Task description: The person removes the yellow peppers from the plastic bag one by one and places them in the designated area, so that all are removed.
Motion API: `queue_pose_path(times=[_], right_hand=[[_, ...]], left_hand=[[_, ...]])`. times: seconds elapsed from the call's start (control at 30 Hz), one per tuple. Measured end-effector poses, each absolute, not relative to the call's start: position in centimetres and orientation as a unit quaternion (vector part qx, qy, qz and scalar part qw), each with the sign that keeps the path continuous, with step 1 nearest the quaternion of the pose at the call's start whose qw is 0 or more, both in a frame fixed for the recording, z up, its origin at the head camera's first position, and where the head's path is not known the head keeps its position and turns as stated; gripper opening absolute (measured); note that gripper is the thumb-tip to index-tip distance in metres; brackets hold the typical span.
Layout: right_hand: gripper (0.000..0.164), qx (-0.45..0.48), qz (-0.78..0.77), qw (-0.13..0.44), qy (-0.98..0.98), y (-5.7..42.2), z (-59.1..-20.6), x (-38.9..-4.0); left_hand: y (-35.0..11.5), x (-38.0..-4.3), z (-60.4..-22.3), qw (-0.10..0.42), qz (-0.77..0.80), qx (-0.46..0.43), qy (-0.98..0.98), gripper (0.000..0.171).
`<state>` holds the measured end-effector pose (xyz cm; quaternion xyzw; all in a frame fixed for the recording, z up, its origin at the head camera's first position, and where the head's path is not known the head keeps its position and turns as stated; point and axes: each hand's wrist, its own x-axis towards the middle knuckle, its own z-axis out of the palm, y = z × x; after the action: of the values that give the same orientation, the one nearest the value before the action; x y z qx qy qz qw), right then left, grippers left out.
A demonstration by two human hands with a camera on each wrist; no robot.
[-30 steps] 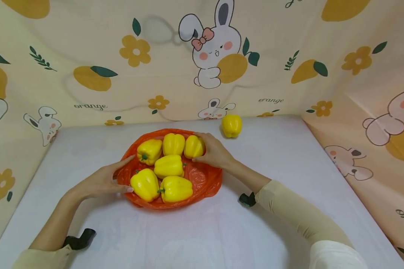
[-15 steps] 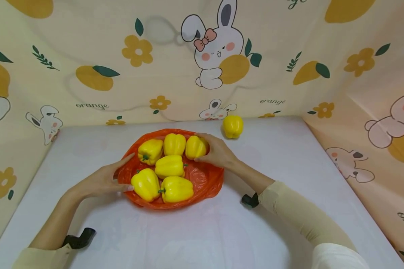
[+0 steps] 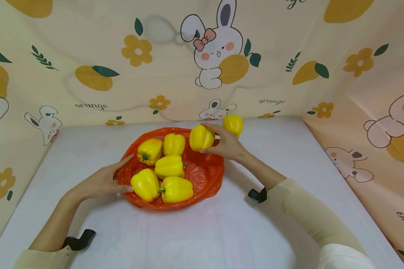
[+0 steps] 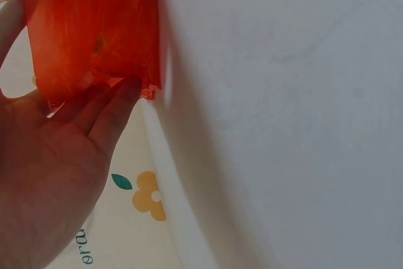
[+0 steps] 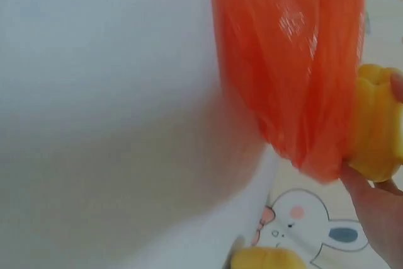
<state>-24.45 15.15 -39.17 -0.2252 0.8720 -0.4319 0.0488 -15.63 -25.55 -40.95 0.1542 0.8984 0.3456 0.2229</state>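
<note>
An orange-red plastic bag, its mouth spread wide, stands on the table with several yellow bell peppers inside. My left hand holds the bag's left rim, thumb and forefinger spread at the edge. In the left wrist view, its fingers reach the bag's rim. My right hand grips another yellow bell pepper between thumb and fingers, at the far right rim of the bag. The right wrist view shows that held pepper beside the bag wall, partly cut off by the frame.
One more yellow bell pepper lies on the white table near the back edge, just behind my right hand. Rabbit-printed cloth encloses the back and sides. Dark wrist-worn devices hang below both forearms.
My right hand has lifted a pepper up from among the others and moved it right and away, to the bag's far rim. The left hand stays where it was.
</note>
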Motion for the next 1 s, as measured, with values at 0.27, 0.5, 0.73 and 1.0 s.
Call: queue_pose_path(times=[0.27,0.5,0.73,1.0], right_hand=[[0.083,-0.204,-0.474,0.046,0.855,16.5,-38.1,-25.2],[0.081,-0.213,-0.464,0.027,0.859,18.0,-37.4,-25.7],[0.082,-0.209,-0.455,0.022,0.865,19.4,-37.0,-26.3],[0.084,-0.170,-0.469,0.040,0.866,21.3,-36.1,-26.7]], left_hand=[[-25.8,-15.7,-41.0,0.215,0.334,0.150,0.905,0.103],[-25.7,-15.9,-41.0,0.213,0.332,0.148,0.907,0.105],[-25.4,-16.1,-41.1,0.220,0.341,0.147,0.902,0.104],[-25.1,-16.4,-41.1,0.225,0.342,0.145,0.901,0.105]])
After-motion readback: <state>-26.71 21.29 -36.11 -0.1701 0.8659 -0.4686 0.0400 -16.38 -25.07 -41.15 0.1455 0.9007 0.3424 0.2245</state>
